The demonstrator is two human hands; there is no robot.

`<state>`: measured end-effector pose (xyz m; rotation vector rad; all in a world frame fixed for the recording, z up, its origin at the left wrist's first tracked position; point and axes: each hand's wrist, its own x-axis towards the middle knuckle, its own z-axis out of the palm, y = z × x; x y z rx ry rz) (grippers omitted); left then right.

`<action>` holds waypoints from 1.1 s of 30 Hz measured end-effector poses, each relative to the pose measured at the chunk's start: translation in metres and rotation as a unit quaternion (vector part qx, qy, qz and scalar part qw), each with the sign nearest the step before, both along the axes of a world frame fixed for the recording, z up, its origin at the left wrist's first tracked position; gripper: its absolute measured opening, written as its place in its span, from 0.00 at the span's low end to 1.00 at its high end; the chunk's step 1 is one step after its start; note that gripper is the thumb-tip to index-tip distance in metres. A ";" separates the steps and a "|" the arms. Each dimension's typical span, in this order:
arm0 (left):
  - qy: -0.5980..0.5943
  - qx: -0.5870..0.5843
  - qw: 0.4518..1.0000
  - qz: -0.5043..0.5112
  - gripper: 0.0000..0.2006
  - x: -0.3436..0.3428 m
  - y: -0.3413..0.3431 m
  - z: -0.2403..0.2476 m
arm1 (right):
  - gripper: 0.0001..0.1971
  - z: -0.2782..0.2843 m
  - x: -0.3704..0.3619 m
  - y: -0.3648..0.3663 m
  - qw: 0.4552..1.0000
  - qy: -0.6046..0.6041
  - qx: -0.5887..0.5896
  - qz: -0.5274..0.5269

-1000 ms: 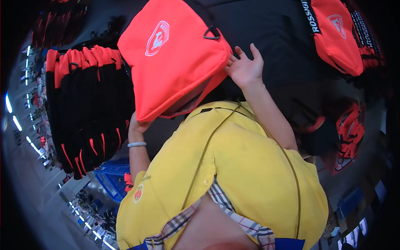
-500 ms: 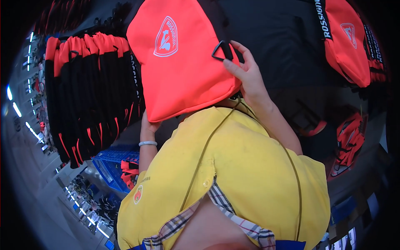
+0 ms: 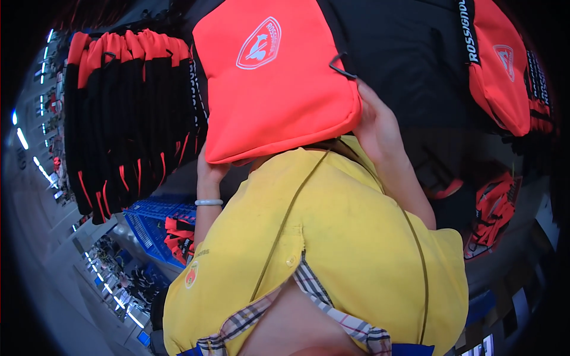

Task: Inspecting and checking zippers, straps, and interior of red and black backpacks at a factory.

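Observation:
A bright coral-red fabric bag (image 3: 285,101) with a pale shield print and a black side panel is tilted up in front of my chest. My left hand (image 3: 212,169) grips its lower left corner, the fingers hidden behind the cloth. At the lower right edge, my right hand (image 3: 379,121) holds the bag from its side, with the fingers mostly out of sight behind it. Just above that hand, a black buckle (image 3: 342,66) sticks out from the bag's right edge.
To the left stands a row of black-and-red bags (image 3: 127,118) packed side by side. Another red bag (image 3: 499,65) lies at the far right on the dark table (image 3: 398,65). Below are a blue crate (image 3: 142,228) and a bundle of red straps or cloth (image 3: 496,210).
My right hand has left the buckle and moved down to the bag's side edge. The bag has shifted slightly right and turned a little, its lower edge rising slightly.

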<state>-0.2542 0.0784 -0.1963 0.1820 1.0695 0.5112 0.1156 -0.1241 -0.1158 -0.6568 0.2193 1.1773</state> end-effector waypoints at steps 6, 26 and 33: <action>0.038 0.016 0.995 0.094 0.20 0.014 -0.022 0.031 | 0.20 -0.018 -0.012 -0.038 0.984 0.156 -0.076 0.050; 0.137 0.007 0.985 0.108 0.17 0.001 -0.003 -0.006 | 0.21 -0.011 -0.033 -0.020 0.998 0.046 0.035 0.020; 0.127 0.089 0.988 0.021 0.16 0.002 -0.011 -0.012 | 0.18 -0.020 -0.035 -0.020 0.994 0.069 0.071 0.039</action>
